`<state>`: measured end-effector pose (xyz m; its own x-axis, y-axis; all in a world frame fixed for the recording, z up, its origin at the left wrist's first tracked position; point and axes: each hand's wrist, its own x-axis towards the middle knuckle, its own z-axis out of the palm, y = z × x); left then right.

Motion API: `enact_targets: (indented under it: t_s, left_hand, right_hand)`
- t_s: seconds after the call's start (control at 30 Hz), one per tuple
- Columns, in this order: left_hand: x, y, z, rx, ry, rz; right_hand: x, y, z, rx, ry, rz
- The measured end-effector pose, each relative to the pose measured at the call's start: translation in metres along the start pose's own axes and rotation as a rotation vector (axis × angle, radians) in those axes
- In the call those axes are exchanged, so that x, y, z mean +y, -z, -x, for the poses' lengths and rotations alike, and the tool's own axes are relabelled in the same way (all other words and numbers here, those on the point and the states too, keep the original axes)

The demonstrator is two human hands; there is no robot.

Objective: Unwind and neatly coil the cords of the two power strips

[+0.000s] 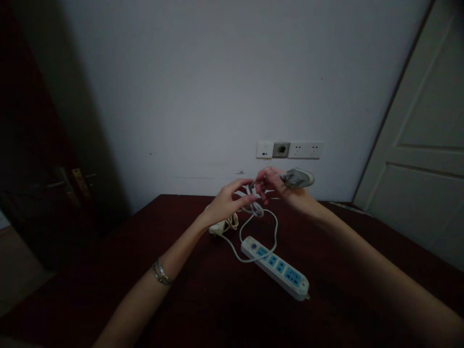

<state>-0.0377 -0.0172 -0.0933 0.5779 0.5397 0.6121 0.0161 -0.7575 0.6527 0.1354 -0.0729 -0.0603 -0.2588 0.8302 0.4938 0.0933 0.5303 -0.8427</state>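
Note:
A white power strip (277, 268) with blue sockets lies slantwise on the dark red table. Its white cord (256, 210) rises in bunched loops to my hands. My left hand (230, 200) pinches the looped cord between thumb and fingers. Close beside it, my right hand (270, 181) has its fingers curled on the cord near the loops. The grey plug (299, 178) at the cord's end rests over my right wrist. Behind my left hand sits a white adapter-like block (217, 228) with a coiled thin cable (232, 221), partly hidden.
The dark red table (174, 309) runs back to a pale wall carrying a row of wall sockets (305, 150). A dark door with a handle (65, 183) stands at left, a white panelled door (424, 188) at right.

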Motion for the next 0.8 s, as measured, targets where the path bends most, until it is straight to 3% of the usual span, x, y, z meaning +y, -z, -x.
enact_targets:
  t_s: [0.17,0.37,0.43,0.57,0.67,0.8]
  left_hand:
    - [0.023,0.015,0.012,-0.2,0.149,0.139]
    - [-0.002,0.011,0.025,-0.153,0.389,0.242]
    - [-0.018,0.014,0.026,-0.1,0.389,0.168]
    - [-0.054,0.039,0.028,0.165,0.389,-0.078]
    - [-0.085,0.066,0.035,0.378,0.615,0.028]
    - [-0.12,0.095,0.054,0.439,0.787,0.079]
  right_hand:
    - [0.018,-0.019,-0.011,0.022,-0.082,-0.153]
    - [0.047,-0.049,-0.018,-0.057,-0.188,-0.007]
    - [0.053,-0.055,-0.015,-0.074,-0.211,0.006]
    - [0.071,-0.048,0.006,-0.171,-0.318,0.031]
    - [0.094,-0.028,0.032,-0.225,-0.343,0.235]
    - [0.13,0.007,0.068,-0.228,-0.422,0.422]
